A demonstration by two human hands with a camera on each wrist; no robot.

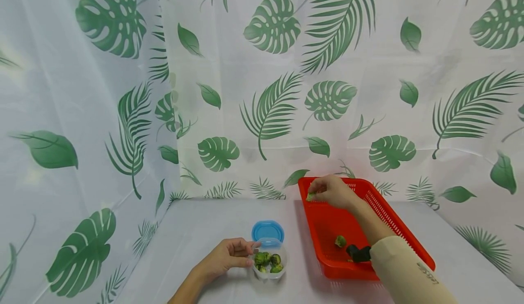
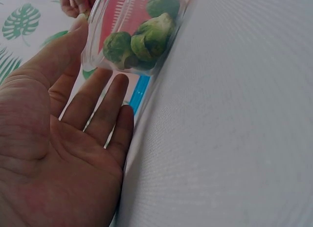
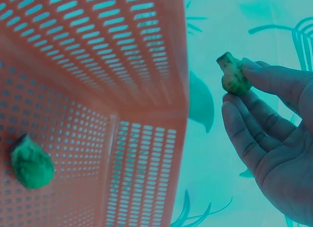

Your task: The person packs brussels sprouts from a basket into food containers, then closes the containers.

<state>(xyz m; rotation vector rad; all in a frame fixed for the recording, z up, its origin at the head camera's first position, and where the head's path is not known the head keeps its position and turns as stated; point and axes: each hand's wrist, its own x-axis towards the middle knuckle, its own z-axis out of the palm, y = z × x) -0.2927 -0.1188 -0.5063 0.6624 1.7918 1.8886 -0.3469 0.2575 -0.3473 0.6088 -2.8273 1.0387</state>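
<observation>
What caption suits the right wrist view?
Right hand pinches one sprout near the basket; another sprout lies inside.

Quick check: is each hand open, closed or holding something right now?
Left hand: holding the clear tub by its side.
Right hand: holding a Brussels sprout, pinched between thumb and fingers.

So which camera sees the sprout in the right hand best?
The right wrist view: the Brussels sprout shows big and mostly uncovered, pinched by the right hand. The head view shows only a small green bit of it; in the left wrist view, I can't make it out clearly.
</observation>
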